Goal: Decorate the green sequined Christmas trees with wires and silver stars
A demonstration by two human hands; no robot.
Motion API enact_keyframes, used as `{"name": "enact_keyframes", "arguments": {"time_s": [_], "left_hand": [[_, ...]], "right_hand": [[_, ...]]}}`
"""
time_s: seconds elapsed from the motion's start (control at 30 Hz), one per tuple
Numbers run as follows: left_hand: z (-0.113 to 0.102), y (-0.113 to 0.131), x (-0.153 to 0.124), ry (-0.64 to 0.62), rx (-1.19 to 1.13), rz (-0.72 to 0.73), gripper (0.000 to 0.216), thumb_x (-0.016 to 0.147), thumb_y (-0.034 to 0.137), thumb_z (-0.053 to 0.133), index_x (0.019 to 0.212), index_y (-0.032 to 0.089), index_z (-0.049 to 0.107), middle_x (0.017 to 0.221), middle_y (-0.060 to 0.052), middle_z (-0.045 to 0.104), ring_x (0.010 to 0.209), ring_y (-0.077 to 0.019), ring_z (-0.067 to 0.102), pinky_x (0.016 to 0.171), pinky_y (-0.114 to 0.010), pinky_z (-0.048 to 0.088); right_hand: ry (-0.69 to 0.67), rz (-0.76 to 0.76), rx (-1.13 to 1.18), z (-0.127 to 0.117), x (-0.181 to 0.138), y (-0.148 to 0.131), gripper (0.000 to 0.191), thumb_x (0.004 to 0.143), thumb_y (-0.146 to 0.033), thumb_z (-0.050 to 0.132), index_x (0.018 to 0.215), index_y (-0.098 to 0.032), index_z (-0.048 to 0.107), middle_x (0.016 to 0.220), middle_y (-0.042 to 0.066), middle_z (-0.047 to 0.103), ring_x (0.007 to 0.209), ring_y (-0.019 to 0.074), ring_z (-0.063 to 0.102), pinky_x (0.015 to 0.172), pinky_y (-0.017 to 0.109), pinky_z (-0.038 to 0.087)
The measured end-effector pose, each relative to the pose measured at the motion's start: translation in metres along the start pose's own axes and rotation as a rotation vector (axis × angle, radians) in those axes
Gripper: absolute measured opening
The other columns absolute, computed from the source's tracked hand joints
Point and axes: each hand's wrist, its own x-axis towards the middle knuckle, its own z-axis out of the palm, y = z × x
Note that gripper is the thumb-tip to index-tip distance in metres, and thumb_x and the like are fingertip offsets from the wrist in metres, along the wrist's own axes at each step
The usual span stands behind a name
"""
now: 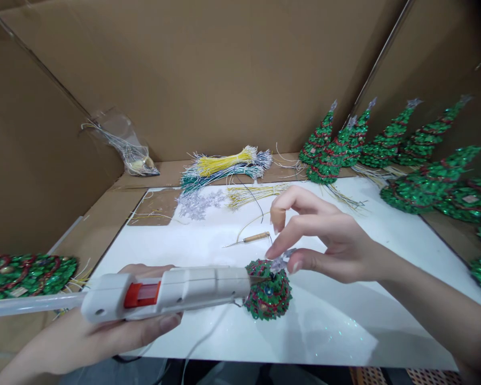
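Note:
A white hot glue gun (200, 289) with a red switch rests in the grip of my left hand (116, 331). Out of its back end sticks a clear glue stick (32, 305). The gun's nozzle reaches the top of a small green Christmas tree (268, 299) trimmed with red garland, seen from above. Between thumb and index finger, my right hand (324, 240) pinches a silvery glitter star (279, 263) at the tree's tip. Whether the star touches the tree I cannot tell.
A wooden-handled awl (256, 238) lies behind the tree. Further back are glitter stars (200, 204), yellow wires (256, 195) and wire bundles (224, 166). Several finished trees (388, 133) stand at the right; another tree (28, 275) lies at left. Cardboard walls (224, 69) enclose the white board (344, 331).

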Motion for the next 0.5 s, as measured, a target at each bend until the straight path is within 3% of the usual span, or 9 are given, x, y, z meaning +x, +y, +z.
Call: {"name": "enact_keyframes", "arguments": {"time_s": [0.5], "left_hand": [[-0.0013,0.0018,0.0019,0.039,0.074,0.054,0.021,0.078,0.011,0.061,0.093,0.027,0.063,0.081,0.009,0.065,0.069,-0.0067,0.062,0.057,-0.010,0.046]], "right_hand": [[0.007,0.001,0.004,0.0027,0.0029,0.0007,0.023,0.095,-0.036,0.061,0.092,-0.015,0.071,0.089,0.005,0.052,0.088,0.0150,0.051,0.077,0.031,0.045]]}}
